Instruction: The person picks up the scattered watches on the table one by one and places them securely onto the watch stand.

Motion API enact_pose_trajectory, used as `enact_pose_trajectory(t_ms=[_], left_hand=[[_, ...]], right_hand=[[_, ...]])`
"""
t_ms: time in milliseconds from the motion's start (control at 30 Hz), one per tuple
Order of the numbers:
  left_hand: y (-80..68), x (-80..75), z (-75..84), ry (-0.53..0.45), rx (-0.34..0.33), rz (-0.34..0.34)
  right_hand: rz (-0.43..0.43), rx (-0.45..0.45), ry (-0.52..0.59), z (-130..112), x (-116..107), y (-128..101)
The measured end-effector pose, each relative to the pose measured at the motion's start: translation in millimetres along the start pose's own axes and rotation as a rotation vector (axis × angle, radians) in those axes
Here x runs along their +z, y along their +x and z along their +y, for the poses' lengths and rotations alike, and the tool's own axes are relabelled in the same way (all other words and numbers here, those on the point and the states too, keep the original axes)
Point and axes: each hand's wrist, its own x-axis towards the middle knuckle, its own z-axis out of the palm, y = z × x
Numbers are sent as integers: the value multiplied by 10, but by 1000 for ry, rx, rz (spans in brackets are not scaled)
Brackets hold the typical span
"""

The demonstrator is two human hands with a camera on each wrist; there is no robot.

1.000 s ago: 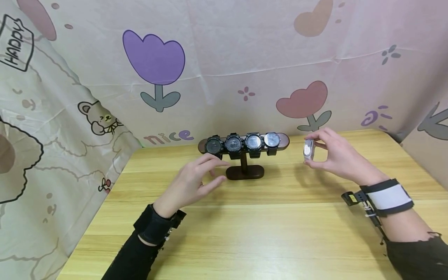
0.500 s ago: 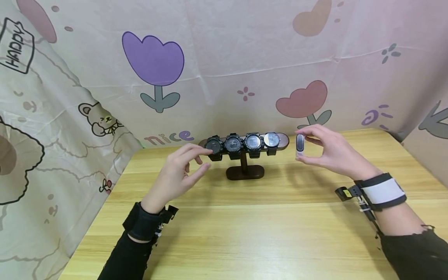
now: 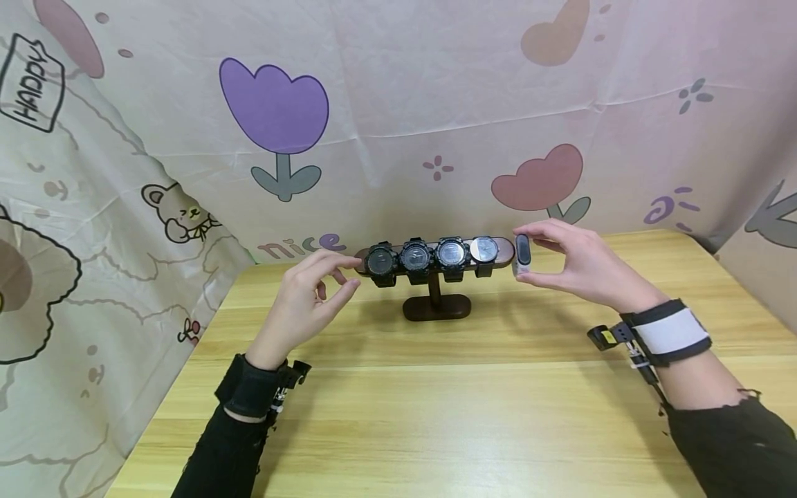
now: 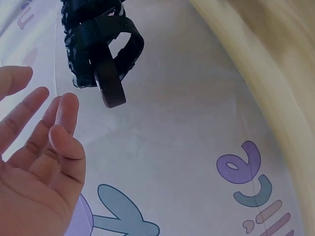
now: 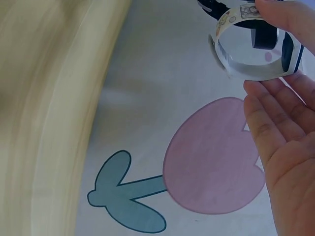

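Pinching a watch band (image 3: 521,253) in our right hand (image 3: 575,266), we hold it beside the crowded stand (image 3: 436,304) at frame centre; our left hand (image 3: 305,304) hovers, fingers loosely spread.

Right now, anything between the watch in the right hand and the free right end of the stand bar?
Nothing visible. The right hand pinches the band watch just off the right tip of the stand bar, with no object between them. The nearest mounted watch sits further in on the bar. The left hand hovers by the opposite end.
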Motion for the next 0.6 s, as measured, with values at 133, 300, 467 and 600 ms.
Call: enact_pose_trajectory(t_ms=[133, 300, 467, 600], left_hand=[[2, 1, -7, 6, -6, -3], [7, 1, -12, 14, -17, -13], [9, 3, -14, 24, -25, -26], [6, 5, -22, 24, -31, -29]], right_hand=[[-20, -2, -9, -5, 23, 49], [-41, 0, -11, -16, 36, 99], [-59, 4, -3, -39, 43, 122], [-69, 14, 14, -64, 47, 135]])
